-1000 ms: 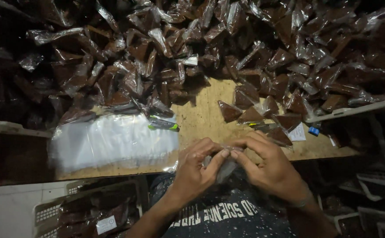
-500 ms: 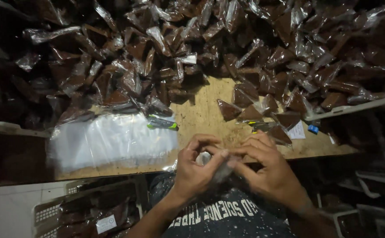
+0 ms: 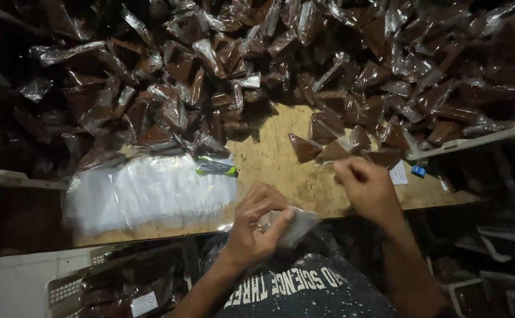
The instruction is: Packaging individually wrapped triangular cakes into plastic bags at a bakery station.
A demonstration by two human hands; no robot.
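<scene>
My left hand [image 3: 259, 227] is closed around a small clear plastic bag [image 3: 300, 225] just below the near edge of a wooden board [image 3: 272, 166]. My right hand [image 3: 368, 187] is apart from it, fingers curled, over the board near a few brown filled triangular packets [image 3: 331, 145]. Whether it pinches anything is unclear. A huge heap of the same brown packets [image 3: 257, 70] covers the far side.
A stack of empty clear bags [image 3: 151, 191] lies on the board at left, with a small green and yellow object [image 3: 216, 169] at its far corner. A white rail [image 3: 475, 141] crosses at right, plastic crates [image 3: 92, 285] below left.
Both hands were together working the clear bag. Now my right hand has let go and moved up and right toward the packets, while my left hand keeps the bag.
</scene>
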